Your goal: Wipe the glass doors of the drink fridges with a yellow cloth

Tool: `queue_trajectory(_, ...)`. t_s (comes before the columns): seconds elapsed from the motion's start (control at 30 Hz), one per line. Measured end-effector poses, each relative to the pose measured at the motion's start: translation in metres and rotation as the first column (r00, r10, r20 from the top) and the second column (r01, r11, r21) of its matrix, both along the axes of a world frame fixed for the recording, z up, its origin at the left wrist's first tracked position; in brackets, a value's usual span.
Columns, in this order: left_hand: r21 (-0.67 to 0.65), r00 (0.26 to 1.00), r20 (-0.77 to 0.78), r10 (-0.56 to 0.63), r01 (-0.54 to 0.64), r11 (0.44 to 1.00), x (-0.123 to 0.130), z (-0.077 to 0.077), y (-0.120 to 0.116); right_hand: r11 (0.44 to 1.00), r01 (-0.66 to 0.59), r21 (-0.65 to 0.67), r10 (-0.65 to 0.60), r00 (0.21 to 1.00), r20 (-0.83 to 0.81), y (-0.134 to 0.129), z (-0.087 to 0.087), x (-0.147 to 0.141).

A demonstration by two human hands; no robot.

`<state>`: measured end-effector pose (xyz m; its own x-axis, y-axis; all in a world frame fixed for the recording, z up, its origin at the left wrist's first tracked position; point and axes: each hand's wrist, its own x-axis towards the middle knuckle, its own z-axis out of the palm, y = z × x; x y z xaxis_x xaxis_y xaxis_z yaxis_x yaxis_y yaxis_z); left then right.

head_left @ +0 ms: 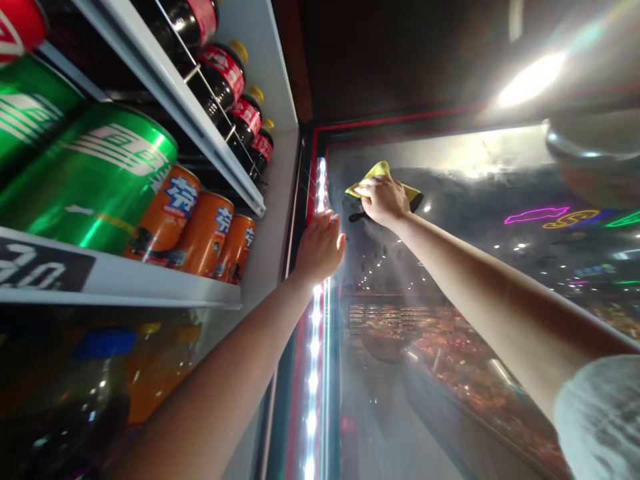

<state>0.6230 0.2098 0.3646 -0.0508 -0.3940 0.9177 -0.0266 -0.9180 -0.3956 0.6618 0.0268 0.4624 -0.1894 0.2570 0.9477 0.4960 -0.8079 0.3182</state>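
My right hand [385, 200] presses a yellow cloth [381, 171] with a dark underside against the upper left part of a glass door [380, 267]. The fingers are bent over the cloth, and its corners stick out on both sides of the hand. Lower and to the left, my left hand [320, 248] lies on the door's inner edge, across the lit strip [314, 360]. Its fingers point up, with the thumb a little apart, and it holds nothing.
Left of the door, fridge shelves hold green cans [110, 173], orange cans [203, 233] and dark bottles with red labels [220, 70]. A shelf edge [200, 290] juts out beside my left forearm. A bright lamp [533, 80] shines at the upper right.
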Motion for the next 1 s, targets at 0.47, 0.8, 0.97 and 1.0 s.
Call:
queue_trajectory(0.47, -0.071, 1.000, -0.005, 0.023, -0.024, 0.997, -0.001, -0.004, -0.006, 0.953, -0.049, -0.300, 0.042, 0.999, -0.032, 0.025, 0.028, 0.000)
queue_trajectory(0.8, -0.114, 0.998, 0.022, -0.057, 0.059, 0.992, -0.004, -0.004, -0.006, 0.907, -0.022, -0.420, 0.027, 1.000, 0.006, 0.020, -0.020, 0.004)
queue_trajectory(0.97, -0.152, 0.998, 0.019, -0.066, 0.068, 0.986, -0.004, -0.003, -0.008, 0.926, 0.004, -0.377, -0.005, 1.000, -0.002, 0.015, -0.008, -0.006)
queue_trajectory(1.0, -0.142, 0.998, 0.017, -0.058, 0.059, 0.988, -0.004, -0.003, -0.008, 0.955, 0.007, -0.296, -0.011, 1.000, -0.010, 0.019, -0.003, -0.008)
